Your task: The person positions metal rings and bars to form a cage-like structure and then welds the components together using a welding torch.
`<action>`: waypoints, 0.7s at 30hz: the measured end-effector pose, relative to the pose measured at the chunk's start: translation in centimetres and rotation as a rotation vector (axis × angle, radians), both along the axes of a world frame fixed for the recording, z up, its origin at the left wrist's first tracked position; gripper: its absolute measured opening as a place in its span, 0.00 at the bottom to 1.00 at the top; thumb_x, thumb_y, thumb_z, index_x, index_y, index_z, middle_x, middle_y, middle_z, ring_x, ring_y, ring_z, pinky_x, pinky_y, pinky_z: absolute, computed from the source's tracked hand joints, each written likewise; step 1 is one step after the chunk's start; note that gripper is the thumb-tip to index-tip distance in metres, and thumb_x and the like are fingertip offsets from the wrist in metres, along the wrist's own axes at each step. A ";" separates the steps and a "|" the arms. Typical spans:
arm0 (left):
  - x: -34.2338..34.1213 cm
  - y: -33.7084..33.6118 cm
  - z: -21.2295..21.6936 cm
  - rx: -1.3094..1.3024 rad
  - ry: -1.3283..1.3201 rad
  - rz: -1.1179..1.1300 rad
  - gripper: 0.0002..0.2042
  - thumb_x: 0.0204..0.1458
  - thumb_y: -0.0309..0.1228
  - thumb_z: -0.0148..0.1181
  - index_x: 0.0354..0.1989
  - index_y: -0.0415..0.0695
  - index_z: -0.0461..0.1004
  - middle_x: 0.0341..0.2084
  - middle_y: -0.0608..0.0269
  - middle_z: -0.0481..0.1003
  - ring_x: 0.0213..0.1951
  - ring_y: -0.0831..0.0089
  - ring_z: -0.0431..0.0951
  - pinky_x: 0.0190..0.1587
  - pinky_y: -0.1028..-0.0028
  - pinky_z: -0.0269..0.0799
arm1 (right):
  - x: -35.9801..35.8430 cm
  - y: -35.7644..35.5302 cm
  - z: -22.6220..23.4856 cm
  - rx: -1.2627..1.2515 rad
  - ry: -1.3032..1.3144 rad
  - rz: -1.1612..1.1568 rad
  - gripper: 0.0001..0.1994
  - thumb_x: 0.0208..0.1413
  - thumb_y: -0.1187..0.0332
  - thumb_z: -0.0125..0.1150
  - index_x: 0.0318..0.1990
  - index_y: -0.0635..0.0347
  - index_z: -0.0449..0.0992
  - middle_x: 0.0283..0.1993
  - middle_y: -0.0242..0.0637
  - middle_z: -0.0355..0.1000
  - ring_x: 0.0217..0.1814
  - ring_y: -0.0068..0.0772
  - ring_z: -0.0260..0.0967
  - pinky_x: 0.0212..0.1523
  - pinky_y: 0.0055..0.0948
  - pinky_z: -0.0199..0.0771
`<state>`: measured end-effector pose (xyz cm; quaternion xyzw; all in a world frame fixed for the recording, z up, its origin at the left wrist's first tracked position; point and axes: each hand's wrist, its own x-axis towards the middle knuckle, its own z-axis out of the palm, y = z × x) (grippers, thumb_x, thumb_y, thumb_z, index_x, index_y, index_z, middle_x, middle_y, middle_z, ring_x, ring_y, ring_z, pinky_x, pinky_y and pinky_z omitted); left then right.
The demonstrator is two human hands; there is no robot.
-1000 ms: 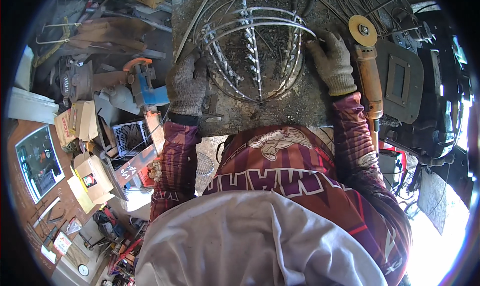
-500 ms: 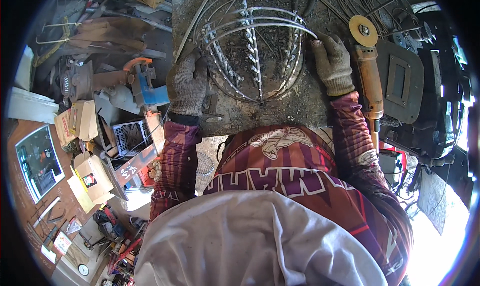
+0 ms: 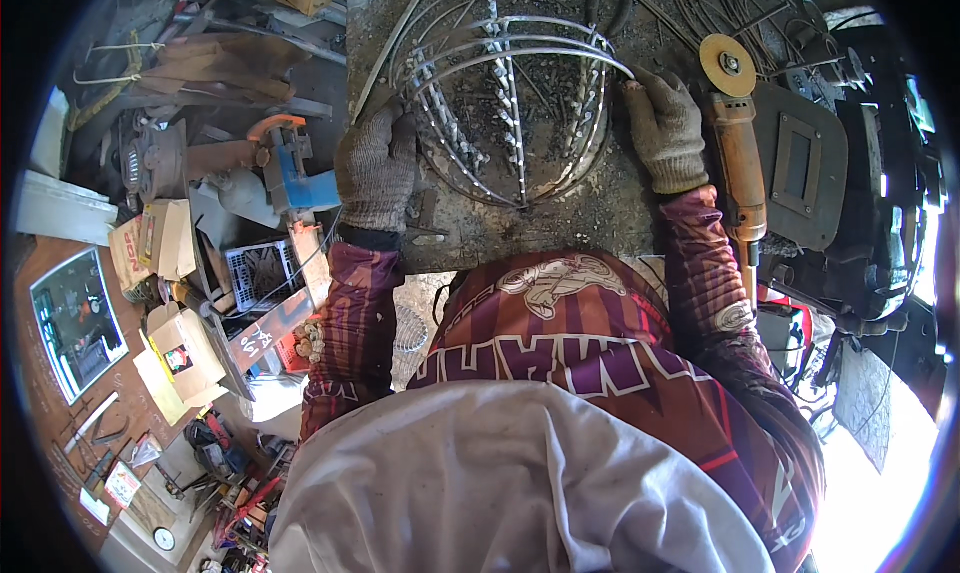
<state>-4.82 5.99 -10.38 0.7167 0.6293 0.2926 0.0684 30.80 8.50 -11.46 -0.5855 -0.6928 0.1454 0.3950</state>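
A round, cage-like wire frame [image 3: 516,123] of curved metal rods rests on the grimy worktable [image 3: 480,238]. Three of its ribs carry rows of small, pale, stubby bits and run together at the near end. In a grey knitted glove, my left hand [image 3: 377,168] is closed at the frame's left side; its fingertips are partly hidden. On the opposite side my gloved right hand [image 3: 665,128] pinches the end of the upper curved rod between thumb and fingers. Beside my right hand lies an angle grinder [image 3: 738,163] with a tan disc.
A dark welding mask [image 3: 797,163] lies right of the grinder. Coiled wire and rods [image 3: 720,13] fill the far right, near dark-handled pliers [image 3: 608,8]. To the left stand a blue tool [image 3: 300,178], a crate of rods [image 3: 262,273] and cardboard boxes [image 3: 185,358].
The view has shifted very slightly. Both hands keep their places on the wire frame, which has not visibly moved on the table.
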 end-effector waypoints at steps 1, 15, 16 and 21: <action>0.0 0.0 0.0 0.001 0.001 0.000 0.12 0.57 0.28 0.66 0.48 0.40 0.81 0.38 0.51 0.83 0.40 0.59 0.85 0.42 0.65 0.78 | -0.1 -0.1 0.0 0.001 0.001 0.000 0.13 0.63 0.64 0.61 0.48 0.61 0.83 0.39 0.49 0.77 0.41 0.51 0.77 0.43 0.41 0.76; -0.6 0.2 -1.4 0.101 0.005 -0.020 0.13 0.58 0.30 0.65 0.50 0.40 0.81 0.41 0.50 0.83 0.44 0.57 0.85 0.47 0.64 0.78 | -1.0 -0.8 0.4 0.008 -0.207 -0.145 0.13 0.61 0.60 0.64 0.47 0.54 0.84 0.39 0.47 0.79 0.42 0.52 0.79 0.43 0.43 0.79; -0.6 0.2 -1.4 0.100 0.005 -0.020 0.13 0.58 0.30 0.65 0.50 0.40 0.81 0.41 0.50 0.83 0.44 0.57 0.85 0.47 0.64 0.78 | -1.1 -0.7 0.5 0.007 -0.206 -0.145 0.13 0.61 0.60 0.64 0.47 0.54 0.84 0.39 0.47 0.79 0.42 0.52 0.79 0.43 0.43 0.79; -0.9 0.2 -1.4 0.091 0.055 -0.020 0.14 0.59 0.31 0.63 0.51 0.40 0.81 0.41 0.48 0.83 0.43 0.55 0.85 0.46 0.63 0.78 | -1.0 -0.7 0.4 0.034 -0.312 -0.139 0.13 0.61 0.59 0.63 0.47 0.53 0.85 0.38 0.45 0.80 0.40 0.51 0.79 0.42 0.44 0.79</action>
